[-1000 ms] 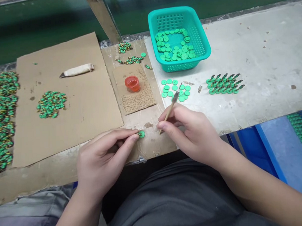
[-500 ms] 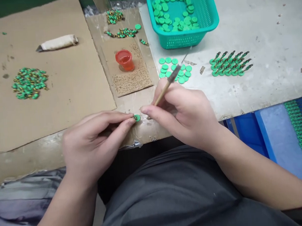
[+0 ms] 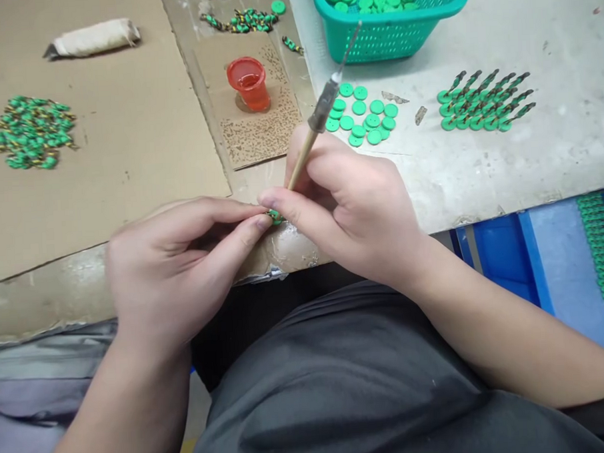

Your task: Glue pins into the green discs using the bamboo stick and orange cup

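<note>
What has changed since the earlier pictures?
The right hand has moved left, its thumb now right by the green piece, carrying its tool along. The left hand still pinches the piece. Nothing was visibly released. The view shifted, but the cup and basket stayed put on the table.

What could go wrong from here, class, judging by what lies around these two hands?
The small green piece, pinched in the left hand's fingertips near the table's edge, might slip and fall. The open red cup holds liquid and could spill onto the cardboard beneath if knocked. The loose green discs lie just beyond the right hand, so a careless sweep may scatter them.
</note>
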